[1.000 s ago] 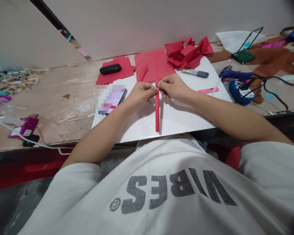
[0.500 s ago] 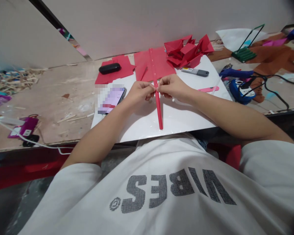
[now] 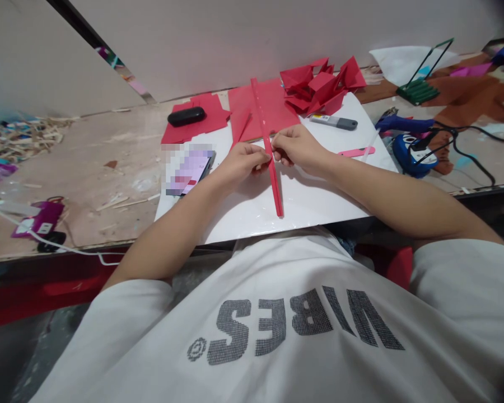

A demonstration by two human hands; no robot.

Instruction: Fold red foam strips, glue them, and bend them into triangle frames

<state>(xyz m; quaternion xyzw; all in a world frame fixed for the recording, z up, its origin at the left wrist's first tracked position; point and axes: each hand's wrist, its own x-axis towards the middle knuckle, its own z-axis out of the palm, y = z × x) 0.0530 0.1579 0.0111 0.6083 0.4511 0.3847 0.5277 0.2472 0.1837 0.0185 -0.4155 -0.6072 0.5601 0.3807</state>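
Observation:
A long, narrow folded red paper strip lies lengthwise between my hands, its near end over the white board and its far end over a red sheet. My left hand is closed, thumb and fingers pinching the strip near its middle from the left. From the right, my right hand has its fingertips pressed together on the strip's edge, slightly farther up. The fingertips hide part of the strip there.
Cut red paper pieces, a grey utility knife and a pink cutter lie on the right. On the left are a phone and a black case on red paper. A blue glue gun with cables rests at far right.
The strip has tilted slightly, its far end shifting left and its near end right. My right fingertips have moved a little to the right, apart from my left ones.

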